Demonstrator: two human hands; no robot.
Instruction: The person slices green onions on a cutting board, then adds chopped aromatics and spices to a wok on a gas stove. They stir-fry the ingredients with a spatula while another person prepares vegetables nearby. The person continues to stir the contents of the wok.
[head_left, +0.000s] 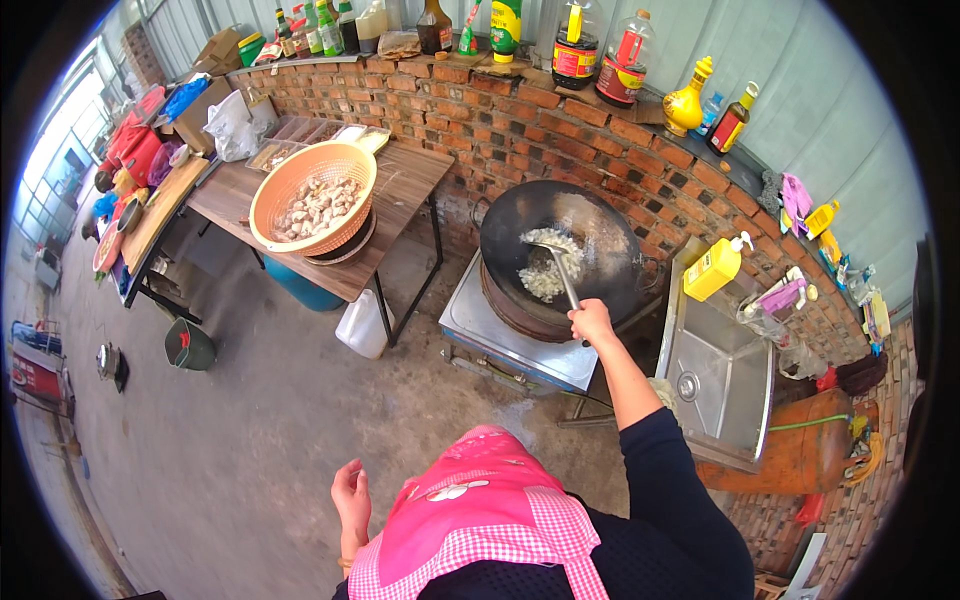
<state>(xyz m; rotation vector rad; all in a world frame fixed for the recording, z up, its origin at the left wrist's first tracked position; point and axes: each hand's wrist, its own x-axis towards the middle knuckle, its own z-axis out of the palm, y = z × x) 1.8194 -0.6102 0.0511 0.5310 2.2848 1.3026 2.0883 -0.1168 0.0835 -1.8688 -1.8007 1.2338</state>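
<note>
My right hand (591, 322) grips the handle of a metal wok spatula (564, 271). The spatula's blade rests among pale chopped pieces of food (551, 279), perhaps onion or garlic, inside a large black wok (514, 247). Under the wok is a round burner ring on a metal stove (472, 304). Empty and loosely curled, with the thumb apart, my left hand (351, 495) hangs beside my pink apron (480, 517), away from the stove.
Left of the stove, an orange colander (270, 180) of pale food pieces stands on a wooden table (409, 172). A steel sink (720, 375) and an orange gas cylinder (806, 442) lie to the right. Bottles, including a yellow one (682, 105), line the brick wall (480, 112).
</note>
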